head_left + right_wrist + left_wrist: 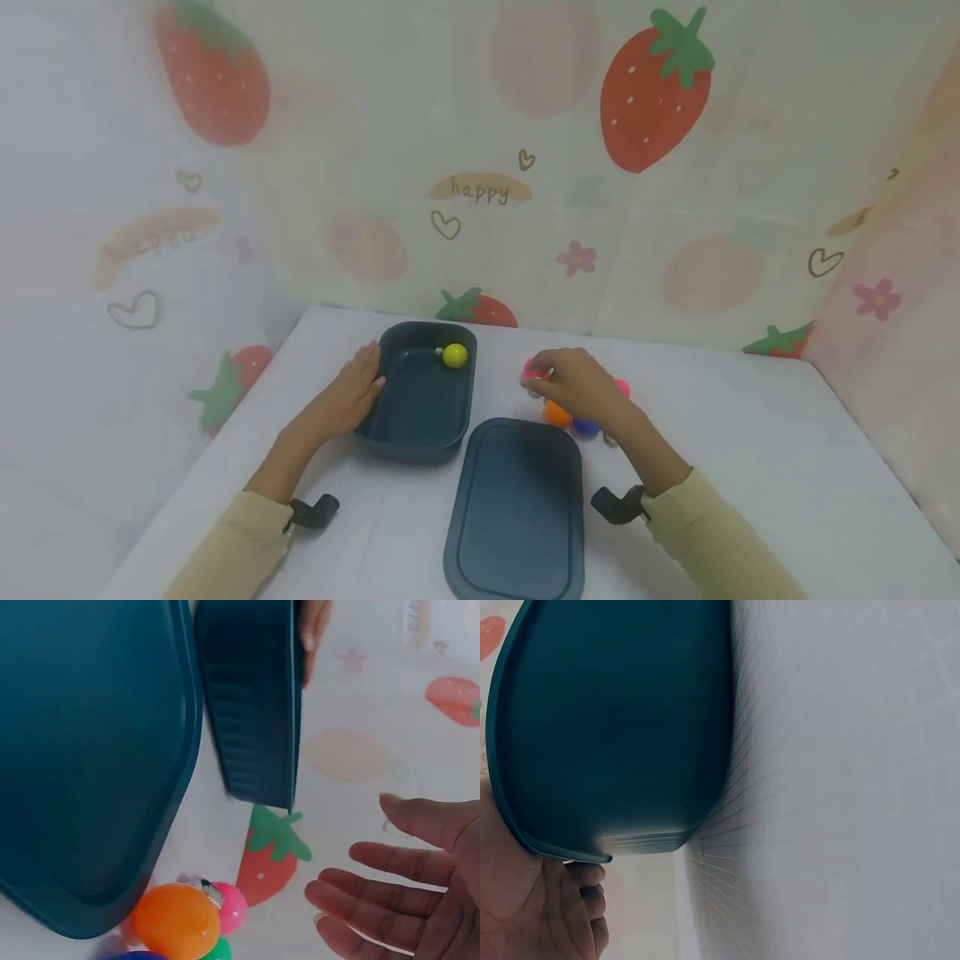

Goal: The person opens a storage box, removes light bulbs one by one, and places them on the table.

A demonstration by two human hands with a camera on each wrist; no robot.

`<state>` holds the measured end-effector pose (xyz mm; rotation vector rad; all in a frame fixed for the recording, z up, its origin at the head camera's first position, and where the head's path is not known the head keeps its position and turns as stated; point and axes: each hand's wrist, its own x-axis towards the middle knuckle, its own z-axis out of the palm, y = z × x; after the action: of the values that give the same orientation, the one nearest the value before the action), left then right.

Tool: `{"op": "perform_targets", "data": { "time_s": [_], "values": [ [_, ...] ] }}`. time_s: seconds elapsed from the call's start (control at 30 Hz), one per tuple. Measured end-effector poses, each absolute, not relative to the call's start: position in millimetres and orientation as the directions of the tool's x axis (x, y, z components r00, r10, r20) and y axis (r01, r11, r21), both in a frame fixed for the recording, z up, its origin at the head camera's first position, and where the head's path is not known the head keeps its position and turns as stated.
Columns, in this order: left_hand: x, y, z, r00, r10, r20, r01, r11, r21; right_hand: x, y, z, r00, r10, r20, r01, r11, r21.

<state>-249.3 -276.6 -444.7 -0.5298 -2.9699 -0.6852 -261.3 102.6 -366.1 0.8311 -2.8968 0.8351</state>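
Note:
My left hand (351,398) rests against the left rim of a dark teal box (420,408), its fingers straight. Inside the box, near the far right corner, lies a yellow toy light bulb (454,356). Over a loose group of small coloured bulbs hovers my right hand (577,383), fingers slightly bent and apart, holding nothing in the right wrist view. Just by its fingertips is a pink bulb (529,368). Below the hand are an orange bulb (557,414) and a blue bulb (585,428); a green bulb (219,951) shows in the right wrist view.
The box's flat teal lid (517,517) lies on the white table in front, right of the box. Another pink bulb (622,387) sits beyond my right wrist. A cloth backdrop (480,250) with strawberry prints stands behind the table.

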Motion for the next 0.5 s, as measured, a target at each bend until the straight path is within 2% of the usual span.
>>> {"op": "perform_targets", "data": {
  "time_s": [0.27, 0.5],
  "values": [
    [-249.5, -276.3, -444.2, -0.944, 0.311, 0.107, 0.327, 0.849, 0.414, -280.7, 78.1, -353.8, -0.807, -0.574, 0.135, -0.576, 0.718, -0.391],
    [-249.8, -276.1, -445.4, -0.942, 0.314, 0.12, 0.335, 0.844, 0.42, -299.7, 53.4, -347.3, -0.762, -0.638, 0.11, -0.63, 0.691, -0.354]
  ]
}}
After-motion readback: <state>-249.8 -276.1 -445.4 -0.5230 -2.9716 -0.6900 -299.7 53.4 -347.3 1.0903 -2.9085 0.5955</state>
